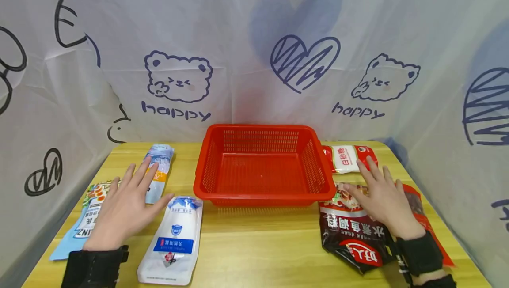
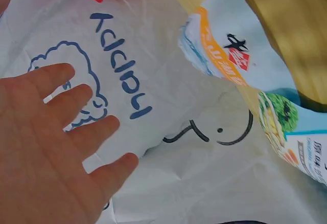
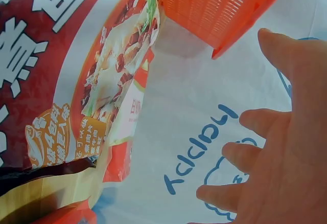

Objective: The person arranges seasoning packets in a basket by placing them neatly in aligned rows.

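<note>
At lower left, the left hand (image 1: 127, 205) hangs spread and empty over the light-blue pouch (image 1: 82, 219), near the white pouch (image 1: 171, 244). The red basket (image 1: 262, 198) sits mid-frame. At lower right, the right hand (image 1: 387, 205), likewise spread and empty, hangs over the dark-red packet (image 1: 350, 230). Seemingly a ready pose, 0 items held; grasping would call for lowering and curling the fingers.
</note>
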Motion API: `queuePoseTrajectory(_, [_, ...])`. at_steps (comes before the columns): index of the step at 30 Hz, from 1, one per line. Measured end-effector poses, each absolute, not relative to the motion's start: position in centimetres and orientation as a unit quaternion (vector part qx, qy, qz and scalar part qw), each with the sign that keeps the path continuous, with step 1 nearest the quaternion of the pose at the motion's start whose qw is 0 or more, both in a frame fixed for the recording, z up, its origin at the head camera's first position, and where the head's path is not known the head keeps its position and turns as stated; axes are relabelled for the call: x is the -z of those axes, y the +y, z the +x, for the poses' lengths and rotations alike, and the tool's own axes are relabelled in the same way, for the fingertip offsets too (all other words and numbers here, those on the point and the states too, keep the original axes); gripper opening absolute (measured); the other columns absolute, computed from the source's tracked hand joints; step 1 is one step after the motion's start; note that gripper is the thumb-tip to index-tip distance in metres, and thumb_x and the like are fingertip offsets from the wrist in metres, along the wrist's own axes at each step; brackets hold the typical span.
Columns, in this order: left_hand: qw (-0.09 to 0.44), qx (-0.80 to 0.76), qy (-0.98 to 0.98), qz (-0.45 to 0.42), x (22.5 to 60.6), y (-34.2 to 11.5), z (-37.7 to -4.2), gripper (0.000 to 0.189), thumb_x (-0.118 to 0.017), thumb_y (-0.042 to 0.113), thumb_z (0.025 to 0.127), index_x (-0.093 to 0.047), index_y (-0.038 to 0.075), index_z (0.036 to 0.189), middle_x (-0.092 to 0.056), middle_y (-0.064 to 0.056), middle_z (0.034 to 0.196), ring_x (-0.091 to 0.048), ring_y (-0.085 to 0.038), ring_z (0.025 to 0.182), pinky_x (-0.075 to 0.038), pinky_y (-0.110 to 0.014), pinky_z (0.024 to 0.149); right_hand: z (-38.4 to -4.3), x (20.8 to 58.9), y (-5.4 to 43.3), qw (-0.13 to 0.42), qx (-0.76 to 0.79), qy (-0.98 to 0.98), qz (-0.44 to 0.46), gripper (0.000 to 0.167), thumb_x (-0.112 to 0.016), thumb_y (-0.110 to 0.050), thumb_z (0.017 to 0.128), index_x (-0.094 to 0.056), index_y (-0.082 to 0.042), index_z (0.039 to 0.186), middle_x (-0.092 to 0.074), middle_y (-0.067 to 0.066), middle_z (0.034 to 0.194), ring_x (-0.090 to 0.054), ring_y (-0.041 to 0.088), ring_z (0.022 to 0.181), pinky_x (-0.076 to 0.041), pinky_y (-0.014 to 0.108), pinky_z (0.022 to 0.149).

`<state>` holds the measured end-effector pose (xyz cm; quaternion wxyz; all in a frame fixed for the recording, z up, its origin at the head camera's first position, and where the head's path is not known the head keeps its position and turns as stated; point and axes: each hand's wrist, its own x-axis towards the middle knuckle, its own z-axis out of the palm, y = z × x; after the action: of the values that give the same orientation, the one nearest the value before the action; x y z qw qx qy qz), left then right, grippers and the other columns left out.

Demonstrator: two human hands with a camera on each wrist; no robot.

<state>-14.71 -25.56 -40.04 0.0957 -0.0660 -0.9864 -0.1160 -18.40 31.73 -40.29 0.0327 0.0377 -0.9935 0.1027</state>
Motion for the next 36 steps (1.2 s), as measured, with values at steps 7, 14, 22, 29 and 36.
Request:
queuePoseTrajectory(7, [0.129, 0.142, -0.977, -0.096, 39.0, -24.4, -14.8, 0.090, -0.061, 0.060, 0.098, -0.026, 0.012, 0.165, -0.026, -0.020, 0.168, -0.023, -0.048, 0.153, -0.019, -0.073, 0.117, -18.3, 39.9, 31.5, 0.061, -0.104, -0.992, 0.044, 0.094, -0.054, -0.066, 0.099, -0.025, -0.005, 0.164, -0.020, 0.031, 0.166, -0.021, 0.067, 0.143, -0.015, 0.086, 0.106])
queuePoseTrajectory(14, [0.193, 0.157, -0.958, -0.145, 38.1, -22.7, -14.8, 0.082, -0.073, 0.047, 0.093, -0.040, 0.015, 0.161, -0.038, -0.014, 0.164, -0.039, -0.044, 0.146, -0.032, -0.070, 0.113, -17.7, 39.9, 31.1, 0.106, -0.125, -0.985, 0.060, 0.086, -0.065, -0.051, 0.099, -0.031, -0.003, 0.162, -0.027, 0.031, 0.164, -0.029, 0.063, 0.142, -0.023, 0.081, 0.108])
queuePoseTrajectory(22, [0.257, 0.180, -0.924, -0.220, 37.4, -20.2, -15.0, 0.070, -0.082, 0.035, 0.087, -0.057, 0.012, 0.149, -0.054, -0.011, 0.152, -0.055, -0.038, 0.132, -0.052, -0.061, 0.098, -16.9, 40.4, 30.7, 0.133, -0.148, -0.978, 0.068, 0.080, -0.069, -0.042, 0.099, -0.035, 0.000, 0.159, -0.034, 0.032, 0.160, -0.039, 0.058, 0.139, -0.039, 0.076, 0.101])
queuePoseTrajectory(29, [0.241, 0.204, -0.915, -0.251, 37.1, -17.4, -15.0, 0.063, -0.084, 0.033, 0.088, -0.061, 0.014, 0.144, -0.061, -0.008, 0.140, -0.060, -0.029, 0.124, -0.056, -0.052, 0.096, -16.2, 41.1, 30.1, 0.105, -0.153, -0.980, 0.070, 0.077, -0.073, -0.035, 0.098, -0.039, 0.000, 0.157, -0.033, 0.032, 0.161, -0.040, 0.058, 0.138, -0.051, 0.071, 0.089])
queuePoseTrajectory(36, [0.229, 0.209, -0.913, -0.267, 37.4, -15.0, -15.4, 0.047, -0.085, 0.024, 0.088, -0.071, 0.012, 0.131, -0.066, -0.007, 0.126, -0.064, -0.026, 0.112, -0.059, -0.044, 0.092, -15.8, 42.0, 29.5, 0.087, -0.150, -0.981, 0.089, 0.072, -0.073, -0.031, 0.097, -0.045, 0.004, 0.153, -0.036, 0.034, 0.158, -0.049, 0.058, 0.131, -0.056, 0.064, 0.080])
